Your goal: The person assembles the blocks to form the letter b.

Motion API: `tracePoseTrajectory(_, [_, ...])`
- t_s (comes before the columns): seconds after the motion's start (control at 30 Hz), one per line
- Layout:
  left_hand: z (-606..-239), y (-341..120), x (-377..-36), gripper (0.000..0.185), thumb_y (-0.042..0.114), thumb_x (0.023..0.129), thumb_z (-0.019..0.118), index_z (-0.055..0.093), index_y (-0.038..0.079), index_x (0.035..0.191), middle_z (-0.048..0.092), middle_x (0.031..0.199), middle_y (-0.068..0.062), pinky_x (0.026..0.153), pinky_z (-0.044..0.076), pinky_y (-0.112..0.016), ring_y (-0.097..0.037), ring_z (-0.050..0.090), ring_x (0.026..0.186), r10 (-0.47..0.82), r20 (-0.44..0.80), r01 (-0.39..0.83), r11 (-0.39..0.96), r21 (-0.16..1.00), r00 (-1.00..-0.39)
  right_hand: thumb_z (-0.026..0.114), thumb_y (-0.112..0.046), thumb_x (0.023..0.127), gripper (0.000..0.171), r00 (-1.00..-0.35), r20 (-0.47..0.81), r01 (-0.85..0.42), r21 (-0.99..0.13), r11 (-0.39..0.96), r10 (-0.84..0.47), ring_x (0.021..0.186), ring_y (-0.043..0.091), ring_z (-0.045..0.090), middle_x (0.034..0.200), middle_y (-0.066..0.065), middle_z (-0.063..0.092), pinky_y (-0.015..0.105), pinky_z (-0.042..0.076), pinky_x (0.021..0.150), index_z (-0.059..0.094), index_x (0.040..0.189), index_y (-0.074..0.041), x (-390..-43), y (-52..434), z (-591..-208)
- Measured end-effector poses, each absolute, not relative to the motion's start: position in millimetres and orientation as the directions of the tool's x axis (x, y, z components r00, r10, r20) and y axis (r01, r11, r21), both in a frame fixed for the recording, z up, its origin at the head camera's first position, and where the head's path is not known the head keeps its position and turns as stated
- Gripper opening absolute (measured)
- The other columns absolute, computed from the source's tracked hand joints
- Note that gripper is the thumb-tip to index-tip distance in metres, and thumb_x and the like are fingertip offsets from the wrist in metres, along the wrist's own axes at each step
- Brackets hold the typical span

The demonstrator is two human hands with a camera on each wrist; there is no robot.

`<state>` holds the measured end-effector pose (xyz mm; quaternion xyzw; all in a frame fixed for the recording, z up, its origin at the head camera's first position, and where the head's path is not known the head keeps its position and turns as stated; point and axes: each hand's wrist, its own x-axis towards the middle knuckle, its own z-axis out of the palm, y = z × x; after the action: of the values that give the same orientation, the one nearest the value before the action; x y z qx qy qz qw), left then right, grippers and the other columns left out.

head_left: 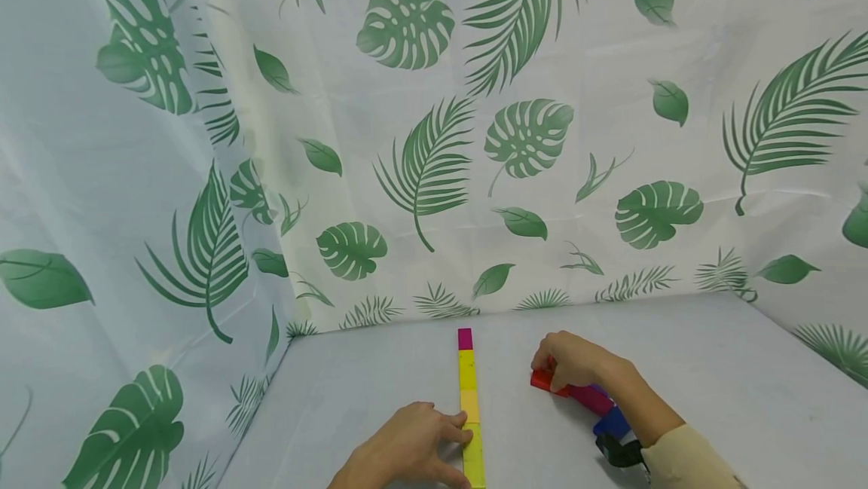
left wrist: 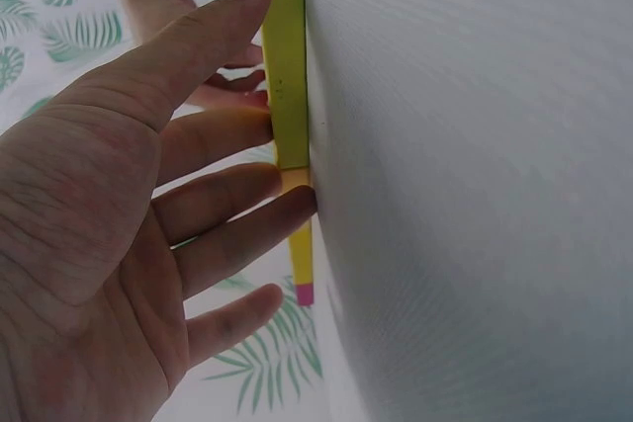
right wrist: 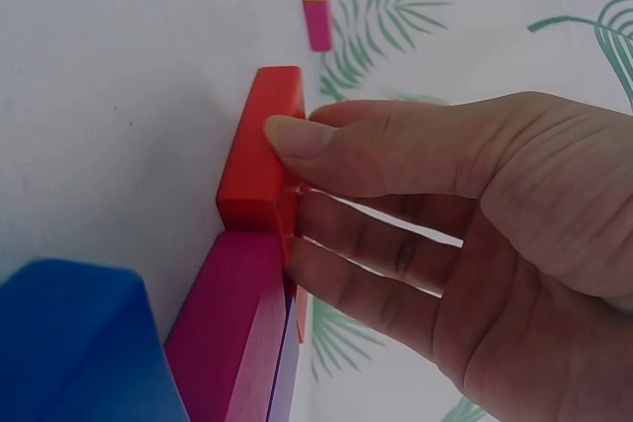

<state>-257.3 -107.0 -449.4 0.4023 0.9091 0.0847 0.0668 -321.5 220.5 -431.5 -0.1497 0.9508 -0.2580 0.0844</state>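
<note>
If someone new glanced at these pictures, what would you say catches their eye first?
Probably the long row of yellow blocks capped by a magenta block, running down the middle of the grey table, with the left hand resting straight fingers against its near end. To its right, the right hand pinches a red block beside magenta and blue ones.

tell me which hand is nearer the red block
Right. The right hand pinches the red block with thumb and fingers. The left hand lies off to the left, fingers resting against the yellow row of blocks, apart from the red one.
</note>
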Motion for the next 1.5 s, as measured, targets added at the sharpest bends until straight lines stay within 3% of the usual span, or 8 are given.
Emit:
tracePoseTrajectory(0.47, [-450, -106, -258, 0.063, 0.065, 0.079, 0.082, 0.071, 0.035, 0.133, 0.066, 0.141, 0.012, 0.098, 0.051, -0.027, 0.001, 0.064, 0.118, 0.751, -0.058, 0.726, 0.653, 0.214, -0.658, 0.085, 0.005, 0.078, 0.036, -0.939, -0.083, -0.246, -0.516, 0.821, -0.333, 0.096, 0.019, 0.060, 0.101, 0.000, 0.069, 0.041, 0.061, 0.079, 0.080, 0.111, -0.008, -323, 213, -436])
tracePoseTrajectory(0.87, [-450, -107, -259, 0.062, 0.064, 0.079, 0.081, 0.071, 0.035, 0.133, 0.065, 0.141, 0.012, 0.102, 0.051, -0.031, 0.000, 0.064, 0.119, 0.752, -0.062, 0.727, 0.652, 0.217, -0.656, 0.085, 0.004, 0.080, 0.034, -0.940, -0.067, -0.268, -0.455, 0.849, -0.333, 0.093, 0.019, 0.059, 0.099, -0.001, 0.068, 0.038, 0.061, 0.073, 0.082, 0.109, -0.013, -322, 204, -436])
tracePoseTrajectory(1.3, [-450, -107, -260, 0.062, 0.064, 0.079, 0.081, 0.071, 0.036, 0.133, 0.066, 0.141, 0.012, 0.088, 0.051, -0.020, 0.002, 0.065, 0.111, 0.755, -0.066, 0.730, 0.649, 0.213, -0.652, 0.082, 0.006, 0.081, 0.027, -0.928, 0.057, -0.360, -0.403, 0.841, -0.369, 0.087, 0.018, 0.062, 0.097, -0.002, 0.073, 0.042, 0.060, 0.083, 0.083, 0.102, -0.011, -326, 194, -448])
tracePoseTrajectory(1.5, [-450, -106, -261, 0.062, 0.064, 0.079, 0.082, 0.070, 0.037, 0.133, 0.066, 0.140, 0.013, 0.087, 0.050, -0.020, 0.004, 0.065, 0.108, 0.744, -0.079, 0.717, 0.663, 0.217, -0.664, 0.081, 0.004, 0.083, 0.024, -0.914, 0.105, -0.401, -0.377, 0.835, -0.391, 0.091, 0.018, 0.064, 0.100, -0.001, 0.076, 0.045, 0.059, 0.089, 0.084, 0.101, -0.012, -326, 190, -448])
